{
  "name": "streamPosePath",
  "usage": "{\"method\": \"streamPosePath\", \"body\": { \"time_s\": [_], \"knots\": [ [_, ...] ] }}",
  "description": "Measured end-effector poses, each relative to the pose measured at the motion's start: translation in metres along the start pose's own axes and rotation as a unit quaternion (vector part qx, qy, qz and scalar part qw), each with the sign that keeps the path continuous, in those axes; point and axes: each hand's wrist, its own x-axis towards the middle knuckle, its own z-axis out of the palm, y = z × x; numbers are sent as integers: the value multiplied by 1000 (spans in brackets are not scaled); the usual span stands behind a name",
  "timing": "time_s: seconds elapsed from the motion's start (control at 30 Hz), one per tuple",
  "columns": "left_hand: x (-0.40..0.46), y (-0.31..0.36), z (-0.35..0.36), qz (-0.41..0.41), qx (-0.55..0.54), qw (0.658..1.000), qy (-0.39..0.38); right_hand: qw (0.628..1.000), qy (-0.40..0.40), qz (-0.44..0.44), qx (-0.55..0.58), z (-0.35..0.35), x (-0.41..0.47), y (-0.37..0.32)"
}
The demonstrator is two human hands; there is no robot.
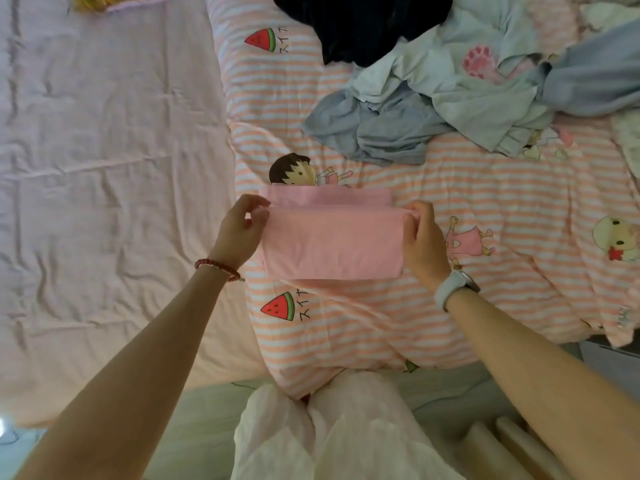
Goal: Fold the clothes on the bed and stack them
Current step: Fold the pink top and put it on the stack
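- A pale pink quilt (104, 168) covers the left part of the bed, wrinkled and bearing no clothes.
- The left hand (239, 228), a red bead bracelet (217, 268) on its wrist, pinches the left end of the upper fold of a pink garment (329, 244), thumb and fingers curled on the fabric edge.
- The pink garment lies on the striped cartoon-print duvet (485, 271) directly between the two hands, already folded into a compact rectangle; its long axis runs left to right, so each hand holds one short end, and both are about equally near.
- The fold being laid comes toward the far edge, where lower layers of the same garment show as a narrow band beyond it.
- The right hand (424, 237), with a pale blue watch (453, 289) at the wrist, grips the right end of the same fold, fingers tucked round the edge.
- Farther off and to the right, an unfolded heap waits: a dark navy garment (363, 26), a grey-blue garment (374, 133) and a light blue paw-print top (485, 84), well apart from the hands.
- Judging by that heap, most folding remains, and no stack is visible yet.
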Motion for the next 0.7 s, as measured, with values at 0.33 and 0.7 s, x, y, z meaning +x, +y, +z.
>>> {"method": "streamPosePath", "body": {
  "time_s": [0.33,0.7],
  "knots": [
    [65,-34,39,-189,-133,971,59,995,25,56,76,49,82,23],
    [66,-40,63,-195,-39,970,140,991,49,67,107,46,81,37]
  ]
}}
